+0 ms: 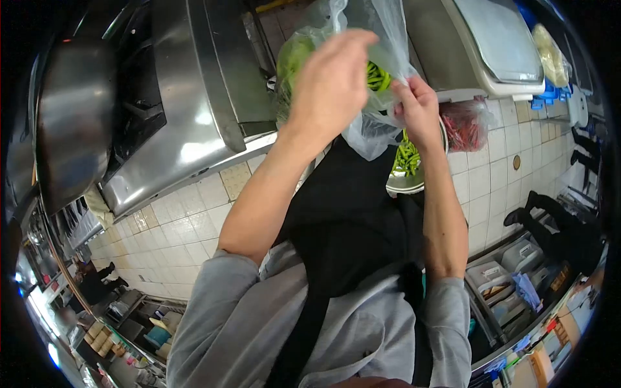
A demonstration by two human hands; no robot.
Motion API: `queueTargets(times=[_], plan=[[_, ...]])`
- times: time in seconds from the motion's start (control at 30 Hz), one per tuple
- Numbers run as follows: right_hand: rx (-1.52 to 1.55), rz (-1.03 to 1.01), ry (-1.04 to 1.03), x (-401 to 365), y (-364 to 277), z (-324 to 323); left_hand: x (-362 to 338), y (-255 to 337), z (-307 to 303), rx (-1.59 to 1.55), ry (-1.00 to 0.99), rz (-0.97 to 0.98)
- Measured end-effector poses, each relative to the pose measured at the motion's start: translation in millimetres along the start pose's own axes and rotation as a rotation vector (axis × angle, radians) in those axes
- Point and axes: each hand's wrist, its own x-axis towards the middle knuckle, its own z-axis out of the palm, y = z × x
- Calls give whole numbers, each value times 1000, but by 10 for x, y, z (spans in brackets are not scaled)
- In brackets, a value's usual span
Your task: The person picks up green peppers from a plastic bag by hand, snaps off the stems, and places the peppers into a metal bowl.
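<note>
A clear plastic bag (381, 32) hangs in front of me, with thin green pods that look like chili peppers (377, 77) showing through it. My right hand (417, 107) pinches the bag's edge between thumb and fingers. Over the bag's left side is my left hand (331, 81), slightly blurred, its fingers stretched out toward the right. Below the bag, a round metal bowl (407, 189) holds more of the green pods (407, 158), partly covered by my right forearm and the apron. Pale green leafy produce (296, 61) in clear plastic sits left of my left hand.
A bag of red chili peppers (464, 126) lies on the tiled floor (479, 178), right of the bowl. Behind it stands a white lidded container (501, 45). Steel kitchen equipment (187, 97) fills the left. Another person (559, 226) is at the far right, another (97, 281) lower left.
</note>
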Motion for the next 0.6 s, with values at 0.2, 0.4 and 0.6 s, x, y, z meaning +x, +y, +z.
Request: queueTargets(times=[0.2, 0.4, 0.6], plan=[[101, -40, 27, -128, -123, -83, -475, -390, 510, 495, -848, -361], [278, -32, -2, -322, -96, -63, -916, -400, 235, 704, -1305, -597], [224, 4, -32, -563, -87, -210, -468, -96, 214, 546, -1218, -248]])
